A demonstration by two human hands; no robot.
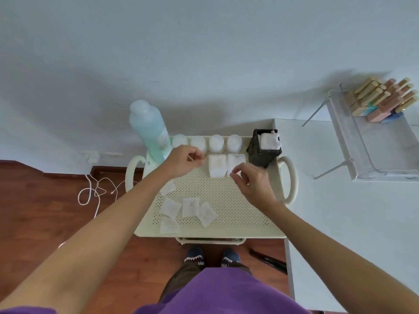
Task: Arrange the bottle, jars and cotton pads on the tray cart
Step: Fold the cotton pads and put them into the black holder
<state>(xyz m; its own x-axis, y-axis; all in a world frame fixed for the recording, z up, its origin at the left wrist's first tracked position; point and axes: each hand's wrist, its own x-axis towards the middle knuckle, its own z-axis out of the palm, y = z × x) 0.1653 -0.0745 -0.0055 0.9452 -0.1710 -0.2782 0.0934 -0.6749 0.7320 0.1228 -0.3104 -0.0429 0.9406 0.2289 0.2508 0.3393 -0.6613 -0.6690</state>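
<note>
The cream perforated tray cart [238, 200] stands in front of me. A tall blue-green bottle [149, 130] is at its back left, with several white jars [216, 142] in a row beside it. Two cotton pads [217, 165] lie side by side just in front of the jars. Several loose cotton pads [190, 207] are scattered at the front left. My left hand [183, 162] hovers with curled fingers just left of the two pads, in front of the left jars. My right hand [251, 180] pinches the near corner of the right-hand pad [237, 162].
A black holder [264, 148] stuffed with cotton pads sits at the tray's back right. The cart has looped handles [291, 177] on both sides. A white table [340, 211] on the right carries a clear tray [371, 141] with lipstick-like tubes. White cables [95, 191] lie on the wooden floor.
</note>
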